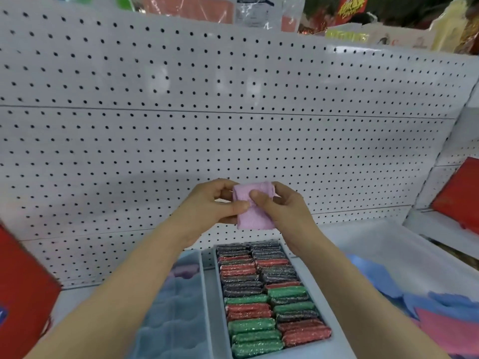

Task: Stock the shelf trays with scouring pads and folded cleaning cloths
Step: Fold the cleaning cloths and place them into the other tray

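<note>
Both arms are reaching forward and up from the near edge, meeting in the middle; the hands are holding a pink folded cloth [255, 207] in the air, in front of the white pegboard wall [233, 99] and above the far end of the trays. The left hand [210, 203] is coming in from the left, its thumb pressing on the cloth's front and its fingers curling round the top left corner; its grip is closed on the cloth. The right hand [282, 211] is coming in from the right, its thumb lying on the front of the cloth beside the left thumb and its fingers wrapping behind the right edge; its grip is closed on the cloth too.

Below the hands, the middle tray [211, 294] is sitting on the shelf, packed with two rows of sparkly scouring pads [259, 301] in green, red and dark colours; just to its left, the left tray [201, 265] is holding folded cloths in pale blue [171, 320], with a pale purple one at the far end. To the right, a loose pile of blue and pink cloths [414, 307] is lying in a white bin [383, 237]; red packs are showing at the far left [23, 288] and far right [461, 193].
</note>
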